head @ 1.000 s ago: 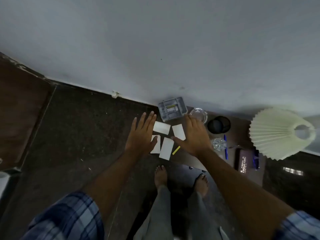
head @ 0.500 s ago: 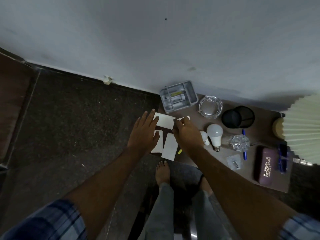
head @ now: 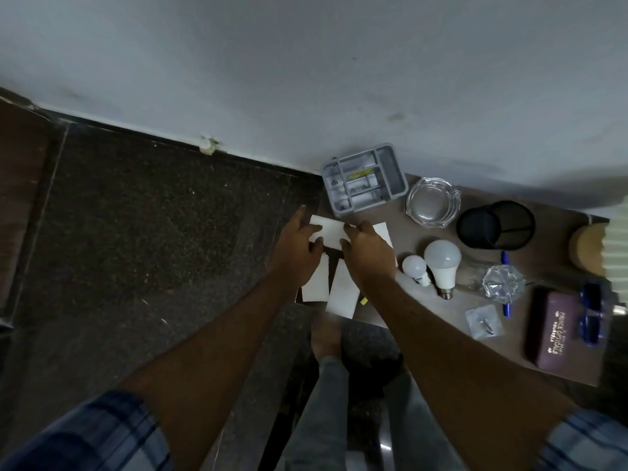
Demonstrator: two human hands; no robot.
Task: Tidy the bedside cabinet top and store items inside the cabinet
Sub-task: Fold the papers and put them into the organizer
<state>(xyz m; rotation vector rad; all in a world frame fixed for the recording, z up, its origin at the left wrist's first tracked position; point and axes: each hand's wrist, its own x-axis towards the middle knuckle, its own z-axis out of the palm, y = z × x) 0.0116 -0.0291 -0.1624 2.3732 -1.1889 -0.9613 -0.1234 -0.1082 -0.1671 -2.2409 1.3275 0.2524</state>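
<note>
Several white paper cards lie at the left end of the brown cabinet top (head: 380,311). My left hand (head: 299,253) and my right hand (head: 367,256) both pinch the far card (head: 331,231) from opposite sides. Two more cards (head: 343,294) lie near the front edge, partly under my wrists, and another card (head: 382,231) peeks out beyond my right hand. A small yellow strip (head: 364,301) lies beside them. A grey divided organiser tray (head: 394,171) stands just beyond the cards, against the wall.
To the right on the top: a glass ashtray (head: 433,202), a black mesh pen cup (head: 496,224), two white bulbs (head: 441,263), a crumpled clear wrapper (head: 503,283), a blue pen (head: 505,302), a maroon spectacle case (head: 552,329), blue glasses (head: 591,314). A pleated lampshade (head: 616,246) is at the right edge. Dark floor lies to the left.
The view has swung right and closer. My right hand has moved left onto the far card, and my left hand's fingers have curled onto that card's other side.
</note>
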